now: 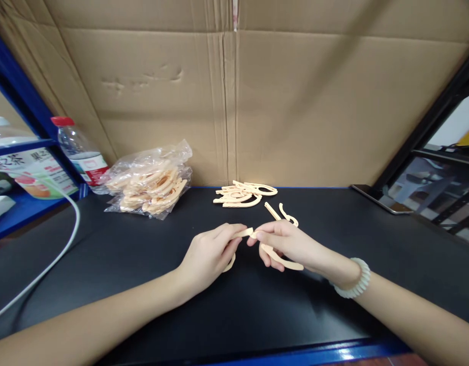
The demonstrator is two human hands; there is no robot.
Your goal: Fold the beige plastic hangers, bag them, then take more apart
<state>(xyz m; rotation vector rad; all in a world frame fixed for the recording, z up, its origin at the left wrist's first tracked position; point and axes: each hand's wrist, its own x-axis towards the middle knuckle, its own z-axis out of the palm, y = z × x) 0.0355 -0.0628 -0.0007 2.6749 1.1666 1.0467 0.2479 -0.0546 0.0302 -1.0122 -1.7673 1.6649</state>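
Note:
My left hand point(215, 251) pinches a cream plastic piece point(242, 234) between thumb and fingers; a curved part of cream plastic point(229, 264) shows below that hand. My right hand point(285, 241) has thumb and forefinger closed at a small cream tip point(254, 235), which meets the left piece. A curved cream arm point(283, 260) lies across the lower fingers of the same hand. Just beyond it on the black table are a straight cream piece point(272, 211) and a hook-shaped one point(287, 215). How the held parts join is too small to tell.
Several cream plastic pieces point(240, 195) lie in a pile at the table's back. A clear bag point(150, 185) of similar pieces is at the back left, beside a red-capped bottle point(90, 165). A white cable point(72, 239) runs down the left; a dark flat device point(381, 199) lies back right.

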